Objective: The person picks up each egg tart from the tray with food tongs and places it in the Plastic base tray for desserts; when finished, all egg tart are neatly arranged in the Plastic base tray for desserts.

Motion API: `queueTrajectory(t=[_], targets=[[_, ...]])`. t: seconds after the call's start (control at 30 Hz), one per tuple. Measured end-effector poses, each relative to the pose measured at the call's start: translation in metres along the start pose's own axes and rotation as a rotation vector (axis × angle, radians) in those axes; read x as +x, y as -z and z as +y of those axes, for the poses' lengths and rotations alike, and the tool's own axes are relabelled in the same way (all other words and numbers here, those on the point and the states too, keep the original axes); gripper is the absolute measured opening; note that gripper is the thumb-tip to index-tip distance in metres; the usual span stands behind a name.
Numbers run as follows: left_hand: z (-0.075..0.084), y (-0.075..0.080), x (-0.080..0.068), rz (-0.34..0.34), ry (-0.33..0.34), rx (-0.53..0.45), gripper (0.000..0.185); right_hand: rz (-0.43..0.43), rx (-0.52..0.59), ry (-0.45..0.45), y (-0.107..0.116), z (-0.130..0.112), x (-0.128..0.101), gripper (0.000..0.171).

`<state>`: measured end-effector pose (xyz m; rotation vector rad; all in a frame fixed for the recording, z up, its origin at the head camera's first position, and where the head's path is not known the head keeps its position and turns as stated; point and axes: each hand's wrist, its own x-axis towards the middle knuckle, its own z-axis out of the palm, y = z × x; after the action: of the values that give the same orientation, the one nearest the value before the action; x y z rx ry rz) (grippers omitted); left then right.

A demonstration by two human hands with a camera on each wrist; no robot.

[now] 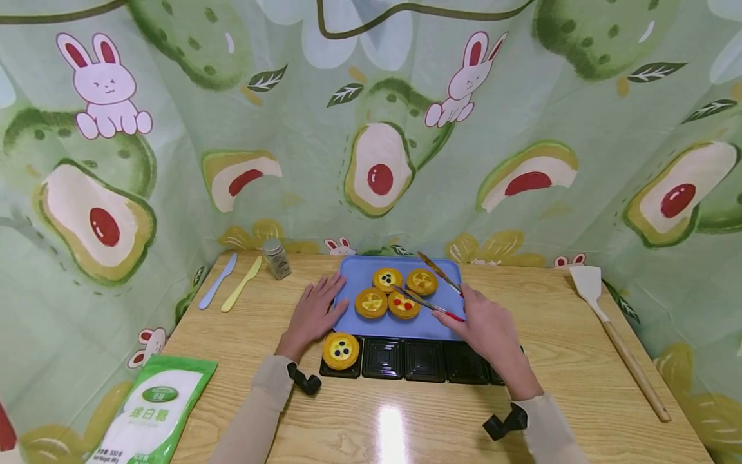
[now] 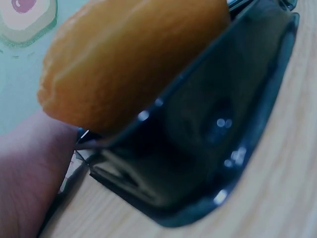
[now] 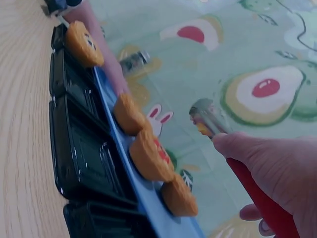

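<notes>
A blue tray [image 1: 362,274] holds several small fruit tarts [image 1: 371,303]. One more tart [image 1: 340,350] sits in the leftmost cup of a row of black plastic cups [image 1: 423,359] in front of the tray. My right hand [image 1: 487,325] grips red-handled metal tongs [image 1: 431,303], whose tips stand apart over the tarts. In the right wrist view the tongs [image 3: 210,119] hang above the tarts [image 3: 148,158]. My left hand [image 1: 315,312] lies flat on the table, fingers touching the tray's left edge. The left wrist view shows the tart [image 2: 129,54] in its black cup [image 2: 208,134] up close.
A blue knife [image 1: 217,281], a yellow knife [image 1: 241,283] and a small glass jar [image 1: 277,258] lie at the back left. A green-and-white bag [image 1: 156,412] is at the front left. A wooden-handled spatula [image 1: 614,335] lies at the right. Patterned cloth hangs all around.
</notes>
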<state>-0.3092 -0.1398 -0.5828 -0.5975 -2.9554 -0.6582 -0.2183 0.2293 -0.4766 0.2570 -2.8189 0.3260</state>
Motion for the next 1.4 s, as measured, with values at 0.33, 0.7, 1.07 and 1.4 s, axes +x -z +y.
queueTrajectory(t=[0.33, 0.7, 1.07, 1.4], targets=[[0.003, 0.001, -0.001, -0.001, 0.009, -0.002, 0.067, 0.010, -0.003, -0.100, -0.015, 0.018, 0.004, 0.068], [0.002, 0.000, 0.000, 0.005, -0.003, -0.012, 0.067, -0.083, 0.020, -0.140, -0.022, 0.024, 0.003, 0.067], [0.001, -0.001, -0.001, 0.012, -0.006, -0.015, 0.067, -0.049, -0.003, -0.126, -0.033, 0.027, 0.003, 0.068], [0.001, -0.001, 0.000, 0.015, -0.003, -0.011, 0.067, -0.095, -0.016, -0.157, -0.035, 0.024, 0.001, 0.070]])
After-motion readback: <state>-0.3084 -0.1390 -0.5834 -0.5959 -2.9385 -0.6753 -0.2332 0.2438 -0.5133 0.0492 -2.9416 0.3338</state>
